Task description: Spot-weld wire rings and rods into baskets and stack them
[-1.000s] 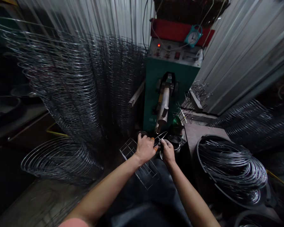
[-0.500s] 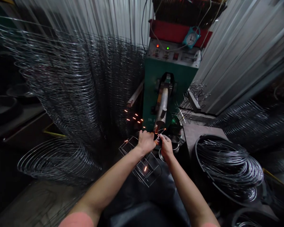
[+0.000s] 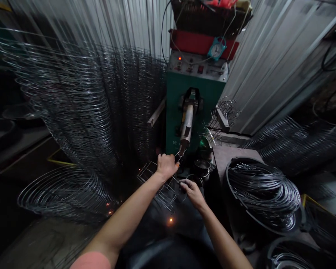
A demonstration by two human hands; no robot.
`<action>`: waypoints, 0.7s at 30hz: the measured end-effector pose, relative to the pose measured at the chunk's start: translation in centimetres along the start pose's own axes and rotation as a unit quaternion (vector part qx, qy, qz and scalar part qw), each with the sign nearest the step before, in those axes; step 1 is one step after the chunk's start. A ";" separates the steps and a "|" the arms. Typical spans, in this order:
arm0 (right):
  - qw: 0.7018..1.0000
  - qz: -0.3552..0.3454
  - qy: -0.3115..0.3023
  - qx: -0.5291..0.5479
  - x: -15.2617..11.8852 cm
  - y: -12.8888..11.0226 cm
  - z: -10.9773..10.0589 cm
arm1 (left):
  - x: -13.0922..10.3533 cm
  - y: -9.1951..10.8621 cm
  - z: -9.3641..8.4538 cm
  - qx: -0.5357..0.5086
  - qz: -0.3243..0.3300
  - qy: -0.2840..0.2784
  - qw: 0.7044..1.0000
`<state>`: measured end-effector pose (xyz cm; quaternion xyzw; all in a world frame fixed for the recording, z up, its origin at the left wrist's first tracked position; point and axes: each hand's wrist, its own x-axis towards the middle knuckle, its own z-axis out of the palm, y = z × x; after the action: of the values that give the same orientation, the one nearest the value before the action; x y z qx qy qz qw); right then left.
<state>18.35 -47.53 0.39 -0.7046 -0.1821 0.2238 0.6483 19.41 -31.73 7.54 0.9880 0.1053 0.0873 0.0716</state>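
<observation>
A small wire rack [image 3: 164, 198] of bright metal rods slants below the electrode arm [image 3: 187, 127] of a green spot welder [image 3: 210, 89]. My left hand [image 3: 167, 166] is closed around the rack's upper part, close beneath the electrode tip. Lower and to the right, my right hand [image 3: 192, 191] has its fingers bent together at the rack's right edge, seemingly pinching a wire there. The exact contact is dark and partly hidden. A few glowing sparks fall below the rack and to its left.
Tall stacks of wire rings [image 3: 81, 97] stand on the left, with a lower ring pile [image 3: 64, 190] in front. At right, a black tub [image 3: 229, 179] of loose wires rests on a bench [image 3: 235, 152]. A blue clock [image 3: 217, 48] hangs on the welder's top.
My right hand has moved down from the electrode tip to the rack's right edge. The spray of sparks has thinned, and the welder's green light has gone out. The left hand keeps its grip.
</observation>
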 end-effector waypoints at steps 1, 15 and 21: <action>1.000 -0.001 0.002 -0.001 0.2 -0.2 0.1 | 0.2 -0.1 0.0 0.001 -0.008 -0.006 1.000; 0.994 -0.029 0.055 -0.085 -1.8 0.8 0.8 | -6.7 -5.2 1.7 -0.110 0.025 0.127 0.985; 0.981 0.053 -0.024 -0.185 -3.4 0.1 1.0 | -17.4 -5.1 4.0 -0.162 0.019 0.073 0.984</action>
<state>14.96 -48.56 0.52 -0.8155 -0.1984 0.2366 0.4895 2.43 -31.14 0.05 0.9561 0.0757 0.1768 0.2212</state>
